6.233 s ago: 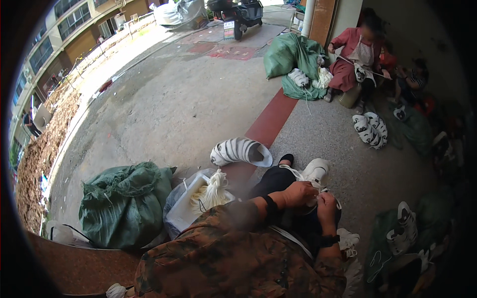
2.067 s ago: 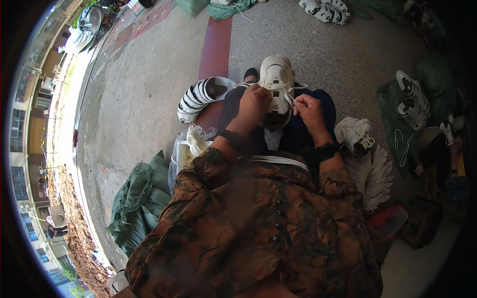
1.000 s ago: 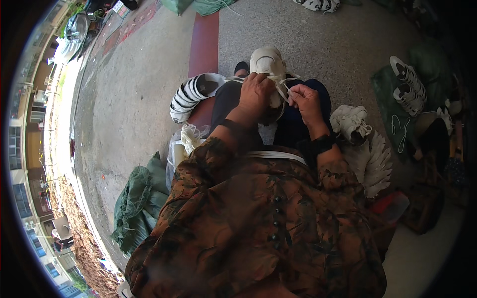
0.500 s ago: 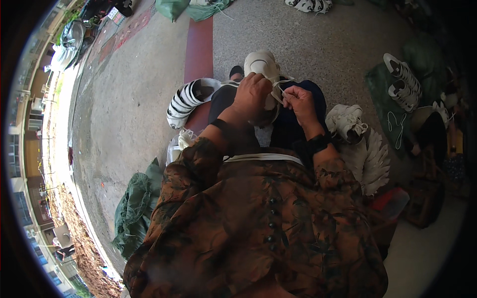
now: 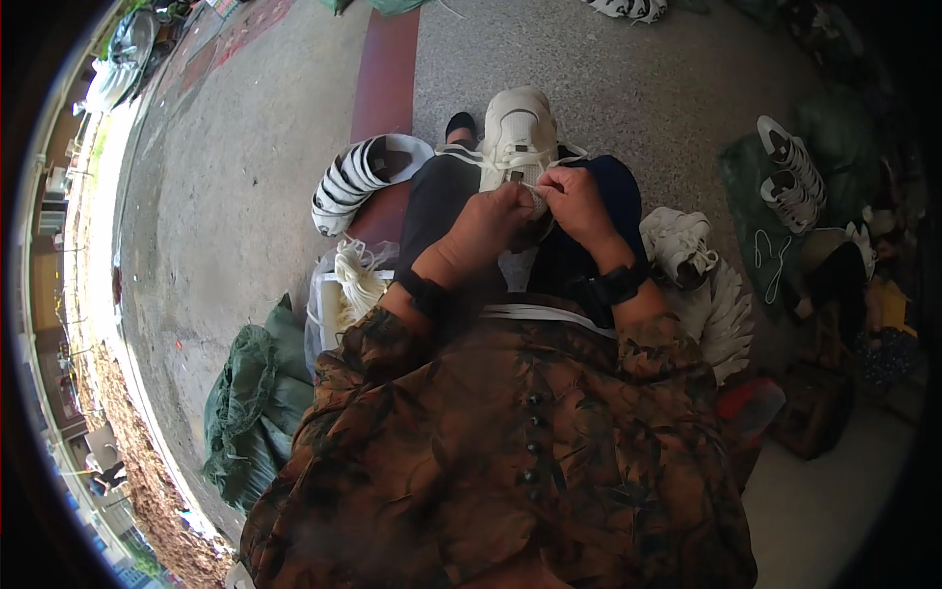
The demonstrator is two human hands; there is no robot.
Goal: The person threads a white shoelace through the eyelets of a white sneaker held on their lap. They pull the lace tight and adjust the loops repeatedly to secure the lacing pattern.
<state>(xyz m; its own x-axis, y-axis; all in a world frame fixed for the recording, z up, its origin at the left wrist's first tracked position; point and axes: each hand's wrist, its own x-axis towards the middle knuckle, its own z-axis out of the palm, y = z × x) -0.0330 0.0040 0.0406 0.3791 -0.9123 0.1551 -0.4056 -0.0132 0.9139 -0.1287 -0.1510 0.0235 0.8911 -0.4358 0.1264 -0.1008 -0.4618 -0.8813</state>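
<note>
Head view: a cream shoe (image 5: pixel 520 120) rests across the person's lap, between the knees, with its toe pointing away, and both hands meet over its ankle end. The right hand (image 5: pixel 581 204) is narrow, thumb and finger pinched on what looks like the lace (image 5: pixel 461 151). The left hand (image 5: pixel 489 224) is curled close, its fingertips almost at the right's; I cannot tell what lies inside its grip. Lace also hangs out on both sides of the shoe.

The step in hand seems to be working the lace near the top of the shoe. My guess is that the next move calls for a firm pinch and an even pull, with the shoe kept from sliding.

By the left knee stands a curved row of striped shoes (image 5: pixel 345 192), with a bundle of laces (image 5: pixel 357 281) nearer the body. More white shoes (image 5: pixel 677 245) sit beside the right knee
</note>
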